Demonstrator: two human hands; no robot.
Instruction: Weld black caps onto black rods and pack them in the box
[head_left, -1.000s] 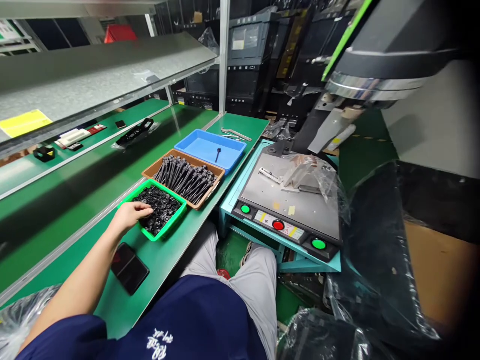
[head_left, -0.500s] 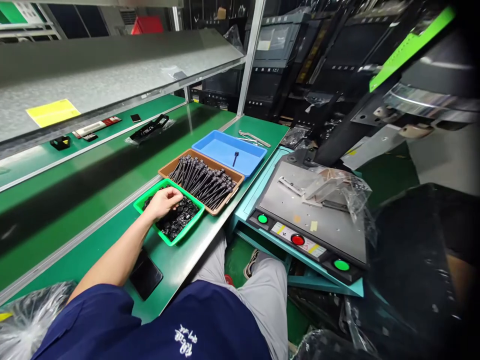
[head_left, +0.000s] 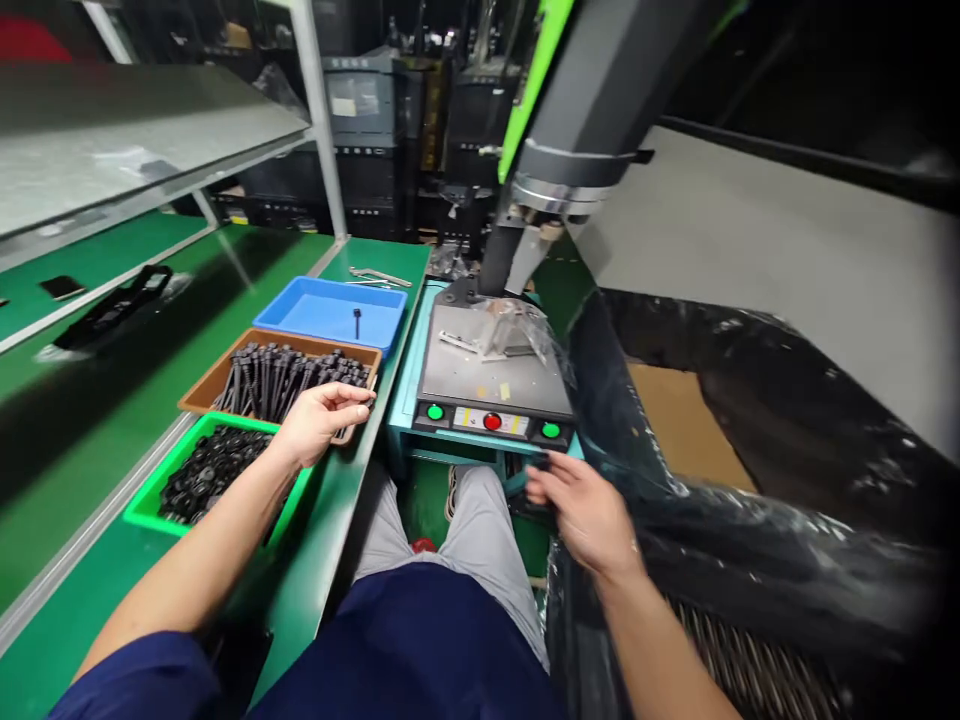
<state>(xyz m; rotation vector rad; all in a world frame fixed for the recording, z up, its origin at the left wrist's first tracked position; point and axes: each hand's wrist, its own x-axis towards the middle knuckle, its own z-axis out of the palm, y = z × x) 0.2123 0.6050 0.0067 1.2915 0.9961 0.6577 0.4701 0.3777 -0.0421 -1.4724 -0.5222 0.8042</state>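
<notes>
My left hand [head_left: 322,420] hovers over the near corner of a brown tray [head_left: 199,395] of long black bolts [head_left: 285,375]. Its fingers are curled together, and what they hold is hidden. Just behind the wrist is a green bin [head_left: 150,500] of small black ring parts [head_left: 210,470]. My right hand [head_left: 581,510] is out in front of my knee, just below the teal machine's front edge, near its right green button [head_left: 551,430]. Its fingers are loosely apart and slightly blurred, with nothing in them.
A blue tray [head_left: 330,315] holds one black bolt [head_left: 357,322], and a metal tool [head_left: 379,276] lies behind it. The press plate [head_left: 487,375] carries a crumpled plastic bag [head_left: 517,325] under the press head [head_left: 570,170]. A black-bag-lined box [head_left: 750,400] stands at right.
My left hand has risen out of the green bin to the brown tray's corner. My right hand has come into view near the machine front. The view has swung right.
</notes>
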